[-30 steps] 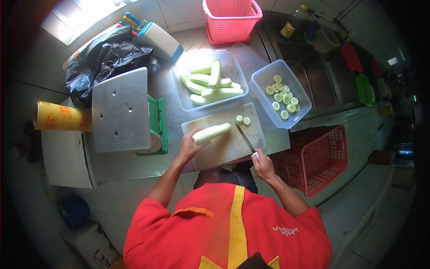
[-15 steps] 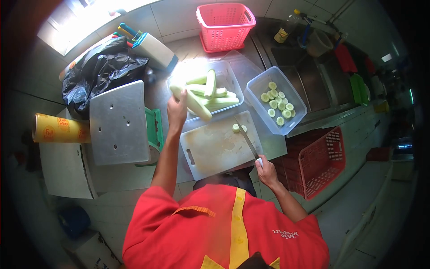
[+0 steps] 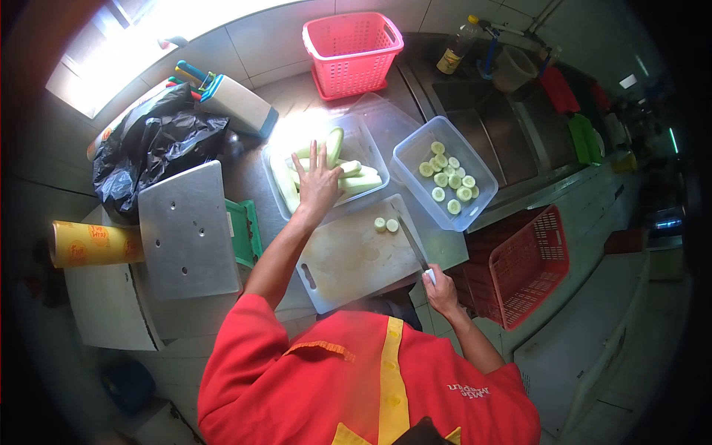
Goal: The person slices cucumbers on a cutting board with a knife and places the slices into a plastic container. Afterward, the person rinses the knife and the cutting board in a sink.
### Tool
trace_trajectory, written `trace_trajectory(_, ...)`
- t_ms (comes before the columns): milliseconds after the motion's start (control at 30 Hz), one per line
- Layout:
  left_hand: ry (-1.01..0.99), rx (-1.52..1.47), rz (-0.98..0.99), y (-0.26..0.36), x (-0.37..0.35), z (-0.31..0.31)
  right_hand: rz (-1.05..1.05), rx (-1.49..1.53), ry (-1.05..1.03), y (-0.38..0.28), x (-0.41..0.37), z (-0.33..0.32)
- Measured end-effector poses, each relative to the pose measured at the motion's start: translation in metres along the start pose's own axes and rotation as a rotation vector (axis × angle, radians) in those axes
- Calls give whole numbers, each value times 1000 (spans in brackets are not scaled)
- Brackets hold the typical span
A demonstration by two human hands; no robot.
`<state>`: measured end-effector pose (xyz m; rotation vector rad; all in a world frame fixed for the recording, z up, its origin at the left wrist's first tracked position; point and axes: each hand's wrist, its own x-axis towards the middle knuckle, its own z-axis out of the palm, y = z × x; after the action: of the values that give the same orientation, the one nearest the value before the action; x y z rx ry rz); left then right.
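My left hand (image 3: 319,182) is spread flat, fingers apart, over the clear tub (image 3: 374,144) of peeled cucumbers (image 3: 360,180), holding nothing. My right hand (image 3: 440,288) grips the handle of a knife (image 3: 412,242) whose blade lies on the white cutting board (image 3: 348,259). Two cucumber slices (image 3: 385,224) sit at the board's far edge, just left of the blade tip. A second clear tub (image 3: 475,159) to the right holds several cucumber slices (image 3: 443,178).
A metal scale plate (image 3: 189,230) stands to the left, with a yellow wrap roll (image 3: 93,243) and a black bag (image 3: 152,144) beyond it. A pink basket (image 3: 352,52) sits at the back. A red crate (image 3: 530,267) stands below the counter edge on the right.
My left hand carried the peeled cucumber from the board to the tub, let it go, and now lies open over the tub. The right hand and knife have stayed put.
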<state>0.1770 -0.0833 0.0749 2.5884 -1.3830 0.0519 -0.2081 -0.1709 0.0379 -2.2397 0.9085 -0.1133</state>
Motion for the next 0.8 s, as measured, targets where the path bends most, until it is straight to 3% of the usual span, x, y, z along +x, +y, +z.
trace_trajectory(67,-26,37,44,4,0,-1,22,9,-26,0,-1,3)
trace_trajectory(133,-159,381,29,5,8,18,-14,-22,-48,8,4,6)
trace_trajectory(300,-70,375,-14,-2,3,35,-87,8,14,2,10,0)
trace_trajectory(367,-109,147,29,-7,-1,9,-98,12,28,4,7,-1)
trace_trajectory(433,-185,130,1,-13,-5,-3,-70,26,1,2,9,-3)
trace_trajectory(500,68,138,-32,-24,-13,15,-75,24,4,3,11,-4)
trace_trajectory(567,87,68,-45,-15,-36,-14,-77,22,3,5,11,-5)
trace_trajectory(633,93,-224,-201,-9,-60,-28,-99,12,29,6,13,-5)
trace_trajectory(667,92,-221,-201,-10,-73,-28,-100,15,29,5,14,-5)
trace_trajectory(733,144,-686,-224,-13,-102,-28,-118,38,61,3,15,-5)
trace_trajectory(800,94,-729,-230,-6,-133,-16,-97,68,48,0,16,-3)
